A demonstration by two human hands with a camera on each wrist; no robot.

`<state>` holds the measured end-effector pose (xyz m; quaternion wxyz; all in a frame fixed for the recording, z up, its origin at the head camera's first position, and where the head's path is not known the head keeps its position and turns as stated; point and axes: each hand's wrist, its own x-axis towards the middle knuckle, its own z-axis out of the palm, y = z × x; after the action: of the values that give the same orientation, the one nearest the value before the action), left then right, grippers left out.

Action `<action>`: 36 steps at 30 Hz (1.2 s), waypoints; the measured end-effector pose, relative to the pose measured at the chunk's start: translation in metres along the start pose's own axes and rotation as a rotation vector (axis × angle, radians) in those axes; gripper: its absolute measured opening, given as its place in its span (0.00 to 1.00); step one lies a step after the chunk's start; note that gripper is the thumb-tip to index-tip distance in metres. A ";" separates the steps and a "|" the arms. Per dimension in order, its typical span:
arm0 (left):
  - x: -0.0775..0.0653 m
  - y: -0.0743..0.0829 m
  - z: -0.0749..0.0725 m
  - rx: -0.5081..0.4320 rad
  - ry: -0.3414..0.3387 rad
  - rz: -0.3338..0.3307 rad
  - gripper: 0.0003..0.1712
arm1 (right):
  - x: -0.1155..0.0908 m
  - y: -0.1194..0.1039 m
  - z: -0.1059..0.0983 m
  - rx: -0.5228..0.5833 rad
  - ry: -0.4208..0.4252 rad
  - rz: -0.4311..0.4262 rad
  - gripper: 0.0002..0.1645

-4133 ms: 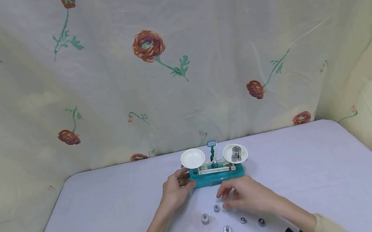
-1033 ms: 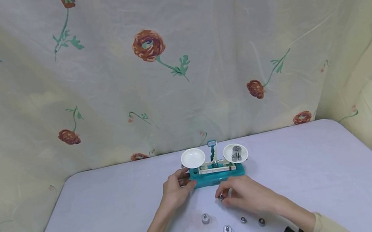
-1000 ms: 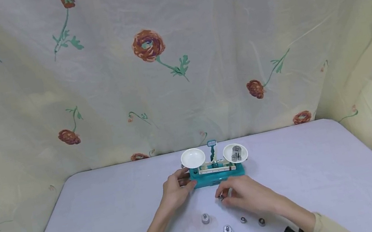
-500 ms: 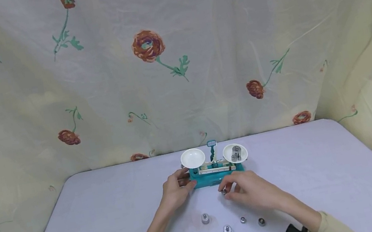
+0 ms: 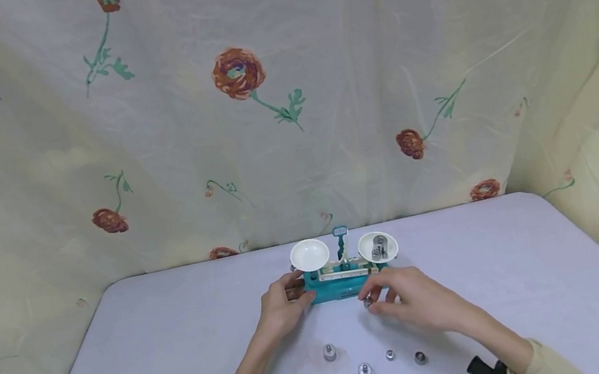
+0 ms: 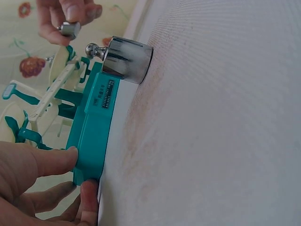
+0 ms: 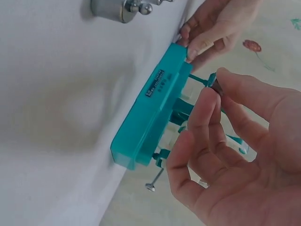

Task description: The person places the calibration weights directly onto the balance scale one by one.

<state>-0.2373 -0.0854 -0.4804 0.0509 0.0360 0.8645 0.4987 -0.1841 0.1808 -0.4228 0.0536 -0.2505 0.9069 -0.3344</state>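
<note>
A teal balance scale (image 5: 332, 291) with two white pans stands near the back of the table. My left hand (image 5: 281, 308) grips the left end of its base, thumb and fingers on either side, as the left wrist view shows. The left pan (image 5: 309, 255) is bare, while the right pan (image 5: 366, 246) bears several metal weights (image 5: 380, 246). My right hand (image 5: 412, 301) pinches a small metal weight (image 6: 70, 30) between thumb and fingertips, raised in front of the base's right part. In the right wrist view, the fingers partly hide this weight (image 7: 216, 86).
Several knobbed metal weights stand on the table before the scale: one at left (image 5: 329, 352), one nearest (image 5: 365, 372), a tiny one (image 5: 390, 355) and a darker one (image 5: 420, 358). A flowered curtain (image 5: 328, 142) hangs behind the table's back edge.
The right hand has taken hold of the small weight that stood on the table, and carried it up and rightward towards the scale. The left hand stays at the base.
</note>
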 end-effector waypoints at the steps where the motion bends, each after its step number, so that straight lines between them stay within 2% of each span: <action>1: 0.000 0.000 0.000 0.000 0.000 0.002 0.31 | -0.001 0.000 -0.001 -0.007 0.007 -0.003 0.11; 8: -0.001 0.001 0.000 0.003 0.000 0.002 0.31 | -0.006 -0.002 -0.010 -0.006 0.039 -0.015 0.09; 18: -0.002 0.001 0.000 0.000 0.001 -0.002 0.31 | -0.006 0.001 -0.019 -0.006 0.069 0.031 0.11; 27: -0.001 0.000 -0.001 -0.008 0.003 -0.001 0.31 | -0.008 -0.001 -0.029 -0.041 0.147 -0.008 0.11; 36: -0.001 0.000 -0.001 -0.007 0.001 0.006 0.31 | -0.005 0.002 -0.033 -0.077 0.242 0.011 0.12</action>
<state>-0.2365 -0.0864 -0.4799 0.0492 0.0382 0.8626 0.5021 -0.1890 0.2039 -0.3994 -0.0639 -0.2052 0.9204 -0.3268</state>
